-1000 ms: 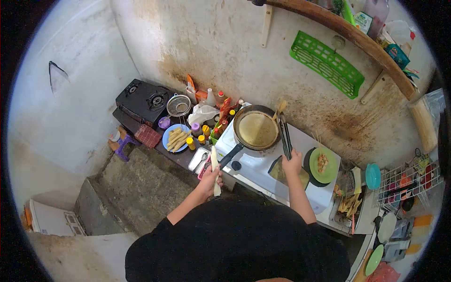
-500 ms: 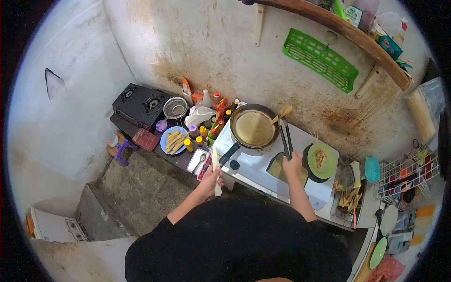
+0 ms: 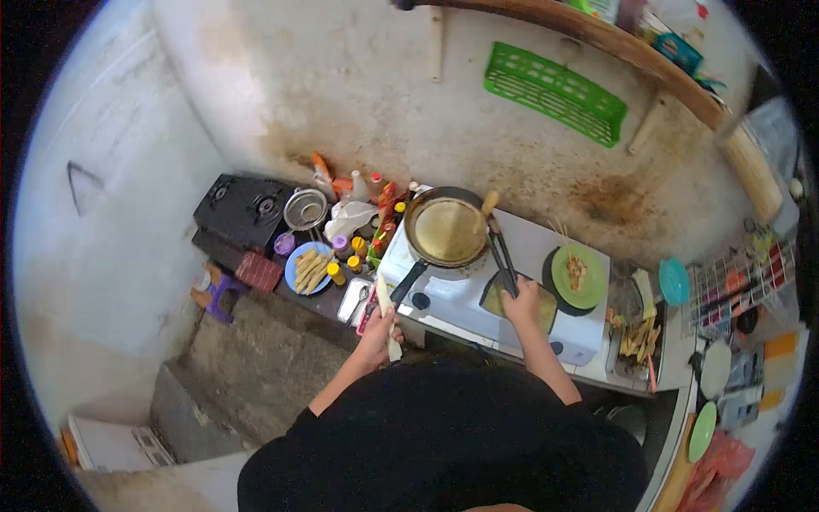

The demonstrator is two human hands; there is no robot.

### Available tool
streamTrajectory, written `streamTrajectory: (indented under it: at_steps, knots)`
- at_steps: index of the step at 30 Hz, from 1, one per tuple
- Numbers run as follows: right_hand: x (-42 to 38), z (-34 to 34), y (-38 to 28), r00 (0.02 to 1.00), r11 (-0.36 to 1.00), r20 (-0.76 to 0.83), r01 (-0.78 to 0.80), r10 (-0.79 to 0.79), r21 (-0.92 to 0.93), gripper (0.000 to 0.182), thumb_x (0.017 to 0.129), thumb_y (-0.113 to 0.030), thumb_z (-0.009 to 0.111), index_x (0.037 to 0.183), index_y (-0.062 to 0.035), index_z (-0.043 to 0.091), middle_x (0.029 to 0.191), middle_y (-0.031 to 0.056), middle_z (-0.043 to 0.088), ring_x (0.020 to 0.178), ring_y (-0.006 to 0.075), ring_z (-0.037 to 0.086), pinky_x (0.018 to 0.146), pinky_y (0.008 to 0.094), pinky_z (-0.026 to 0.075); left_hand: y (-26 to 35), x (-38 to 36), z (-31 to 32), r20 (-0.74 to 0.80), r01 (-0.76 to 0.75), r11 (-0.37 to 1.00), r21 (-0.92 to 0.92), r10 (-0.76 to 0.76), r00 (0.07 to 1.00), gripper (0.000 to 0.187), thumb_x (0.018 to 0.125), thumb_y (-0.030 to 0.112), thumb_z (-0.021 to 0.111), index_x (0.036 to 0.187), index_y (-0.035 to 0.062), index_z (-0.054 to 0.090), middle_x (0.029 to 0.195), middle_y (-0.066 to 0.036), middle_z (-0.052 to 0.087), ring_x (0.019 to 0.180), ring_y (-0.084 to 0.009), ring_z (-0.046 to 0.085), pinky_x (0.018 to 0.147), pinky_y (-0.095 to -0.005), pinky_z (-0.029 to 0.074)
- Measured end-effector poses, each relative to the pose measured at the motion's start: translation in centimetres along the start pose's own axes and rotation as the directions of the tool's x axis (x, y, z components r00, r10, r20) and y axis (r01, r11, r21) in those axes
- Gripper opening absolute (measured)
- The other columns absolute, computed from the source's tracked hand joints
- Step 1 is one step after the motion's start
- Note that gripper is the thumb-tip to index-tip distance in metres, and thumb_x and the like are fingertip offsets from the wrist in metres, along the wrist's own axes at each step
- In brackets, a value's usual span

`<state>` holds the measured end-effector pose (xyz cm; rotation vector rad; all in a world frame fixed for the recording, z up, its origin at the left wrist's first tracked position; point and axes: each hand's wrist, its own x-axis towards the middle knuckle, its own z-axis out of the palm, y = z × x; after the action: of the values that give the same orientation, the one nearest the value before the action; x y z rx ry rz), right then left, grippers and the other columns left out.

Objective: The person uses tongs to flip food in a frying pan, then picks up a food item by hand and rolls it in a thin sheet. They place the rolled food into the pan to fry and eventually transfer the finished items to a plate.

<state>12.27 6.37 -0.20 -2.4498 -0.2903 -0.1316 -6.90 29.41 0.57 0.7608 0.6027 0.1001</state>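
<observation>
My left hand (image 3: 375, 340) is closed around a long, pale, tapered stick-like piece of food (image 3: 383, 294), held upright beside the black pan handle (image 3: 411, 282). The frying pan (image 3: 444, 232) sits on the white stove (image 3: 461, 294) with a layer of yellowish liquid in it. My right hand (image 3: 522, 304) grips black tongs (image 3: 501, 254), whose tips point up toward the pan's right rim. Against that rim leans a wooden spatula (image 3: 489, 205). Right of the tongs lies a green plate (image 3: 563, 277) with small pieces of food and skewers.
At left, a blue plate (image 3: 293, 269) holds several pale yellow sticks, near seasoning bottles (image 3: 342, 246), a strainer (image 3: 305, 209) and a black two-burner stove (image 3: 239, 209). Husk-like scraps (image 3: 640, 340) lie in a sink at right, beside a wire rack (image 3: 742, 294).
The view has shifted slightly. My right hand and the tongs have tilted a little, while my left hand keeps its hold on the pale piece.
</observation>
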Motion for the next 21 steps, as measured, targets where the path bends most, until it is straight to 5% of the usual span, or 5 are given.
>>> streamTrajectory:
  at_steps: [5,21]
  knots:
    - [-1.9,1.0,1.3,0.998,0.995,-0.033,0.055,-0.053,0.080,0.049,0.063,-0.017,0.065,0.106,0.0004,0.051,0.086,0.0137,0.045,0.085,0.0304,0.049,0.073,0.0363,0.041,-1.3,1.5,-1.7,0.039,0.025,1.000,0.000,-0.025,0.999,0.019,0.088,0.022,0.041,0.106,0.0152,0.037,0.072,0.001,0.040,0.050,-0.0088,0.035,0.047,-0.0238,0.034]
    - [-4.1,1.7,0.9,0.997,0.992,0.046,0.052,-0.058,0.118,0.049,0.068,-0.020,0.061,0.113,-0.0056,0.044,0.095,0.0134,0.042,0.085,0.0313,0.049,0.070,0.0387,0.043,-0.4,1.7,1.0,0.044,0.073,0.993,0.090,-0.077,0.996,0.023,0.088,0.023,0.041,0.107,0.0121,0.036,0.071,0.001,0.040,0.049,-0.0094,0.035,0.046,-0.0240,0.035]
